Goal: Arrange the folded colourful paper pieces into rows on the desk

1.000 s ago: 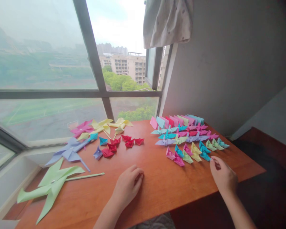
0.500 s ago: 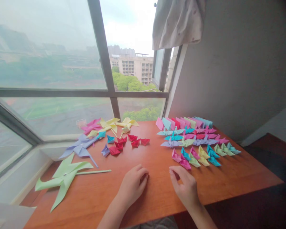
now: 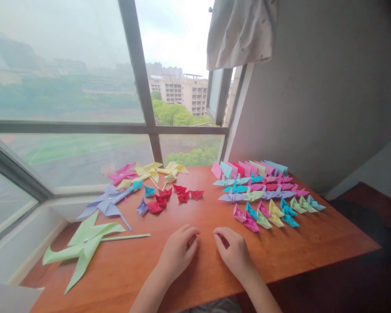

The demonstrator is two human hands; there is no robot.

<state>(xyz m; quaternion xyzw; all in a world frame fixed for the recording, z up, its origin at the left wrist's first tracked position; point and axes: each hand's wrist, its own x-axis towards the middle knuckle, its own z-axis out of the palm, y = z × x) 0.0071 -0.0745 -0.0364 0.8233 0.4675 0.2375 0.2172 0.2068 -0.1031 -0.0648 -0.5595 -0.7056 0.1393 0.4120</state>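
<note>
My left hand [image 3: 179,248] rests on the wooden table [image 3: 211,278] near its front edge. Its fingers are loosely curled in, the thumb close to the index finger, and nothing shows in them. A short gap to the right lies my right hand [image 3: 233,250], fingers bent and closed toward the thumb in a small loop, likewise holding nothing. Beyond the left hand are several red paper boats [image 3: 159,200]. Nearest to my right hand is a pink paper boat [image 3: 251,224], at the front of several rows of folded paper. Neither hand touches any paper.
On the left lie a green paper pinwheel [image 3: 84,245], a purple pinwheel [image 3: 109,200] and yellow ones [image 3: 146,169]. Rows of paper cranes [image 3: 236,187] and paper planes [image 3: 241,168] fill the back right. Windows [image 3: 68,161] and a grey wall [image 3: 313,108] bound the table.
My right hand has moved left across the table, closer to my left hand, which stays nearly in place. The view has shifted slightly; the paper pieces lie as before.
</note>
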